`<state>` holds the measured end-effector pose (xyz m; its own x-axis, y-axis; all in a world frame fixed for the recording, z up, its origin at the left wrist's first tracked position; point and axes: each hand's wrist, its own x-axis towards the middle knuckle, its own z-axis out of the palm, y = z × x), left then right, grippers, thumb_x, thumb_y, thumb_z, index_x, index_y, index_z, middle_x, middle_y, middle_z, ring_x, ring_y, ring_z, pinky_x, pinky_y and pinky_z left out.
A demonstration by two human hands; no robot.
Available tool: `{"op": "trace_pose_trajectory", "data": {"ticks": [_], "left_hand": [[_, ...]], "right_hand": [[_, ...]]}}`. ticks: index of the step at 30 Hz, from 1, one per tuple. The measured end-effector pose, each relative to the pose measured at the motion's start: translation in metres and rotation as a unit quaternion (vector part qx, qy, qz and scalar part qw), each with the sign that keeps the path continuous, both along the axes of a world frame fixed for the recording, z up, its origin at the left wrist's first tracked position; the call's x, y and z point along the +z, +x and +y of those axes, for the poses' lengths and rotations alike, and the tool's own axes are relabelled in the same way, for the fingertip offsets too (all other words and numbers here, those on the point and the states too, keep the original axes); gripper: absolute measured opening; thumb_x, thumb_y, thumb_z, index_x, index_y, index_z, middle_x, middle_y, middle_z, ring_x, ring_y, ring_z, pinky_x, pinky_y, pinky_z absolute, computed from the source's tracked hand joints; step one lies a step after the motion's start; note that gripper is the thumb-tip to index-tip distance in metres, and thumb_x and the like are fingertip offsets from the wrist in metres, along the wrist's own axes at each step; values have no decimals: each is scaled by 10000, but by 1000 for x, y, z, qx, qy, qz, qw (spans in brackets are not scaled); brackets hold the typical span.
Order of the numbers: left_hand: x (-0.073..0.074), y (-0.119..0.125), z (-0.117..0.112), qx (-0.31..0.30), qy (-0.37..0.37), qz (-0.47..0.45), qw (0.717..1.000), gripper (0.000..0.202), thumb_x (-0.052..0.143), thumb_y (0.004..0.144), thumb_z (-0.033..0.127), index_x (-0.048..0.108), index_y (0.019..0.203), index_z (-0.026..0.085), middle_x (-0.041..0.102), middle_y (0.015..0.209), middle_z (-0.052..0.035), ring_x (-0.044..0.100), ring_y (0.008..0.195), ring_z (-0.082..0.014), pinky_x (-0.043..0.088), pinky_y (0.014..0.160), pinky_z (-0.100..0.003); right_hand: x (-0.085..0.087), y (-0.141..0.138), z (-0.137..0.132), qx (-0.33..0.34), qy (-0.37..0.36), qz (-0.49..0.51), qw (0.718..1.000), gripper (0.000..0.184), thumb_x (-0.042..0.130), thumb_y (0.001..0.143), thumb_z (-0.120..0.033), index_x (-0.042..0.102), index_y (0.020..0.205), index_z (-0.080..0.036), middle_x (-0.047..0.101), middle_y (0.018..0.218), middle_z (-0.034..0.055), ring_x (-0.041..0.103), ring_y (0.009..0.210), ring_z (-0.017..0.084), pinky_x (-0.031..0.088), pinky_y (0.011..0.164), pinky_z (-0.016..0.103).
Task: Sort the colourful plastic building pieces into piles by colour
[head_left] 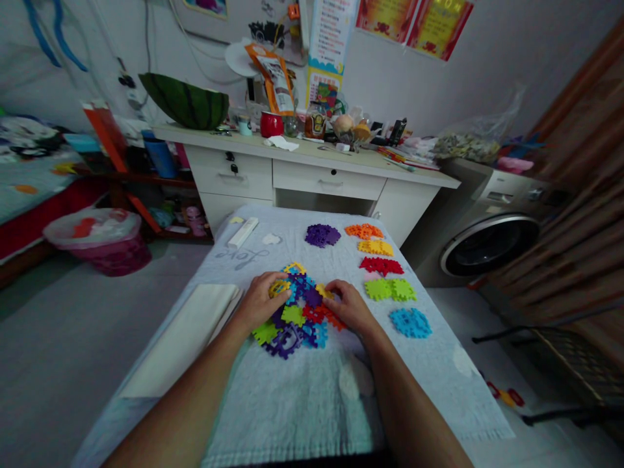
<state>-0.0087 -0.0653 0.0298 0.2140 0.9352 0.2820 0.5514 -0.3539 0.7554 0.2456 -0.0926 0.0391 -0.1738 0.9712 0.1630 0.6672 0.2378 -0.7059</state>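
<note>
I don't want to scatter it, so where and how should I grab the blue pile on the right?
Probably pinch the blue pile by its toothed outer edges, from above and the left: it lies low and flat on the cloth, and the right hand, the nearer one, is on that side.

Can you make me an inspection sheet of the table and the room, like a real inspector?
Surface: pale blue cloth, creased.
Pieces: mixed pile of gear-edged pieces; sorted purple group, orange group, yellow group, red group, green group, blue group.
Clutter: narrow white box, flat pale sheet.
Left hand: at a round yellow piece; grip unclear.
Right hand: at another yellow piece; grip unclear.
Cables: cord on the wall.
Surroundings: white desk, cut watermelon, washing machine, pink bin.
</note>
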Motion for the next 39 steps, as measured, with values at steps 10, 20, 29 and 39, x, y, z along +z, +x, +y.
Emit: {"op": "trace_pose_trajectory", "data": {"ticks": [10, 20, 29, 39], "left_hand": [[-2, -1, 1, 8, 8, 1, 1000, 366, 577, 790, 416, 647, 1077, 199, 658, 1139, -80, 569, 1110, -260, 419, 1011, -443], [-5, 0, 1, 25, 10, 24, 999, 329, 574, 777, 402, 655, 1029, 207, 663, 1129, -74, 568, 1105, -271, 420, 1007, -446], [0, 2, 1, 20, 3, 29, 999, 292, 579, 770, 402, 666, 981, 221, 681, 1064, -60, 589, 1044, -267, 447, 957, -423], [2, 0, 1, 16, -6, 36, 999, 293, 575, 770, 382, 669, 1001, 228, 681, 1073, -64, 590, 1048, -275, 448, 956, -431]], "right_hand": [[-5, -3, 0, -40, 15, 75, 996, 362, 660, 721, -215, 572, 1073, -216, 568, 1081, 46, 551, 921, 178, 478, 813, 319], [36, 42, 64, -67, 72, -129, 987, 359, 662, 725, -151, 615, 1079, -179, 600, 1164, 101, 537, 1109, 239, 405, 990, 416], [42, 98, 150, -209, -12, -299, 931, 460, 594, 780, -131, 612, 1223, -253, 600, 1266, 92, 507, 1158, 305, 410, 931, 422], [32, 109, 175, -193, -70, -341, 918, 483, 579, 760, -122, 638, 1215, -272, 583, 1308, 87, 503, 1198, 306, 424, 952, 434]]}}
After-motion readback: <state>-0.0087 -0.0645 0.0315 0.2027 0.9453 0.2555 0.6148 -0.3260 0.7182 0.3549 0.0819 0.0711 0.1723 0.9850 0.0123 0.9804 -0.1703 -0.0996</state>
